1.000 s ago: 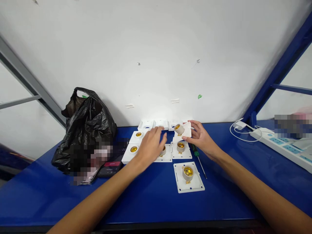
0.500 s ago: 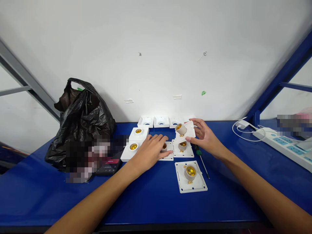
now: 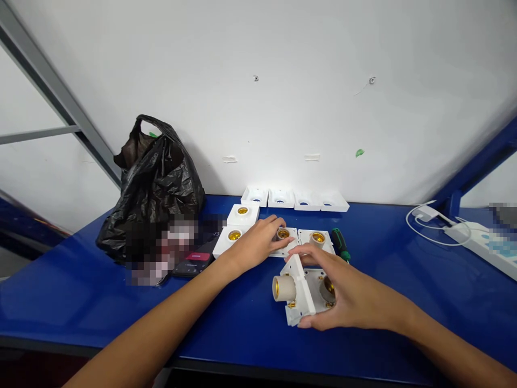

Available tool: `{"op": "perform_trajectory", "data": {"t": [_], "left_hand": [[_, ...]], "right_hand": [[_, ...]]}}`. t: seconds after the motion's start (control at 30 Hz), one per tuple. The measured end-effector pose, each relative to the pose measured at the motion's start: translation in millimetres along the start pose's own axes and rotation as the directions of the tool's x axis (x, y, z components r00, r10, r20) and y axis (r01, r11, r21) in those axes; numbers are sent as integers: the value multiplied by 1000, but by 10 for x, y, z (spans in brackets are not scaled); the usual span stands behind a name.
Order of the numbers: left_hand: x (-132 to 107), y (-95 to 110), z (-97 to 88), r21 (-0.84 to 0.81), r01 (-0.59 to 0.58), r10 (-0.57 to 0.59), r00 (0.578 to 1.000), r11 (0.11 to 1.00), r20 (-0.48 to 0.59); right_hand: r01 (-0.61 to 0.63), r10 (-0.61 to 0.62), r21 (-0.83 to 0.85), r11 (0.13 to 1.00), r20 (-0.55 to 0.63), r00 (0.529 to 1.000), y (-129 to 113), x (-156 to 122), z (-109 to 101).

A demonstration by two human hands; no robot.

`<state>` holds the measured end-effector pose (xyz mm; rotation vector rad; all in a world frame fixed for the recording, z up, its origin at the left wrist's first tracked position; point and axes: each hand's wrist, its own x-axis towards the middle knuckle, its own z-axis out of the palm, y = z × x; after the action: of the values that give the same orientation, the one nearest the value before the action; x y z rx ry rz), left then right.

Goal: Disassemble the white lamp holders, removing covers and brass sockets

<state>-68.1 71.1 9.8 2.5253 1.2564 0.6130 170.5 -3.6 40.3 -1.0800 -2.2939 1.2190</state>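
My right hand [image 3: 343, 291] grips a white lamp holder [image 3: 285, 288] by its square base plate, which is tipped on edge with the brass-lined socket facing left. Behind it, another lamp holder [image 3: 327, 288] lies flat, partly hidden by the hand. My left hand [image 3: 262, 237] rests with fingers and thumb apart beside a third lamp holder [image 3: 284, 234], which lies on the blue table [image 3: 242, 318]. Right of that one is a further lamp holder [image 3: 318, 237] on its plate. Two lamp holders with white covers [image 3: 234, 237] sit left of my left hand, partly covered by it.
Several white square covers [image 3: 281, 198] stand in a row by the wall. A green-handled screwdriver [image 3: 340, 243] lies right of the plates. On the left are a black plastic bag [image 3: 161, 183] and a phone [image 3: 191, 267]; a white power strip [image 3: 484, 242] with cables lies right.
My right hand has brought the lamp holder nearer and lower, turning its plate on edge. My left hand stays by the same lamp holder. The view has swung slightly left.
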Motion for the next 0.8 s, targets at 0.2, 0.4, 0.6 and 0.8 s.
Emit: {"op": "perform_trajectory", "data": {"t": [0.2,0.4,0.6,0.8], "left_hand": [[-24,76,-19,26,-2,2,1000,1000,-11],[-30,139,-10,61,-13,15,999,998,-28],[-42,211,-28,42,-15,17,1000,999,-26],[-126,424,-141,-65,-21,18,999,998,-38]], "right_hand": [[-11,-5,-243,970,-66,998,4,4,-22],[93,-139,-482,871,-62,988,34,51,28],[86,-189,-631,771,-98,977,149,46,186],[90,-179,-595,798,-92,979,37,1,-19]]}}
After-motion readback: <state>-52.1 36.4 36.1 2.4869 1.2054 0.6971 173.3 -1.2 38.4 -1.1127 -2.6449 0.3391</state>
